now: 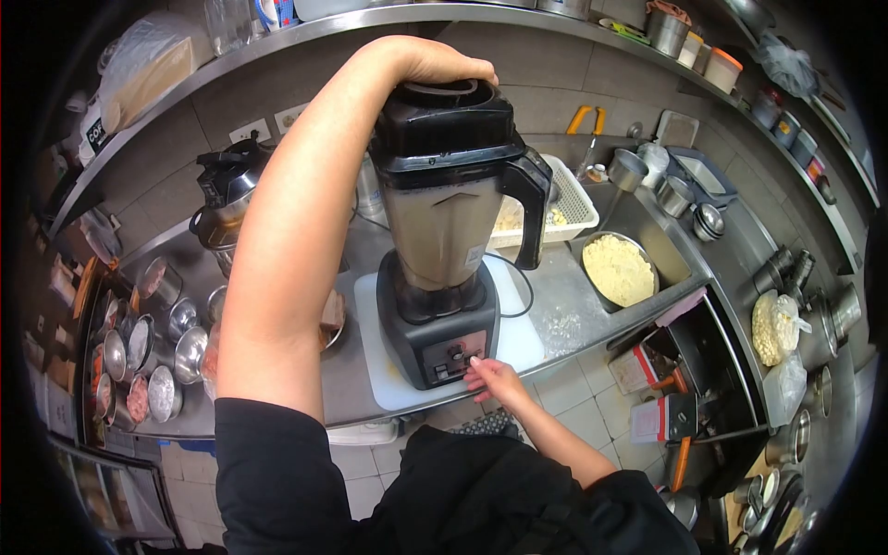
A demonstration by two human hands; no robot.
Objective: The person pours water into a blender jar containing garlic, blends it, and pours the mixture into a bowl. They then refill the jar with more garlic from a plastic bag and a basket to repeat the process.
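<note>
A black-lidded blender with a cloudy greyish liquid in its clear jug stands upright on its dark base. Over the top of the lid lies my left hand, gripping it from above; some of its fingers are hidden behind the lid. My right hand is at the lower right of the control panel, fingers stretched out and the tips at or very near its right edge. A knob and a switch show on the panel. Beneath the base is a white cutting board.
Right of the blender are a white basket and a sink holding a bowl of pale yellow crumbly food. Several metal bowls crowd the left counter. A second blender stands behind my left arm. A shelf runs above.
</note>
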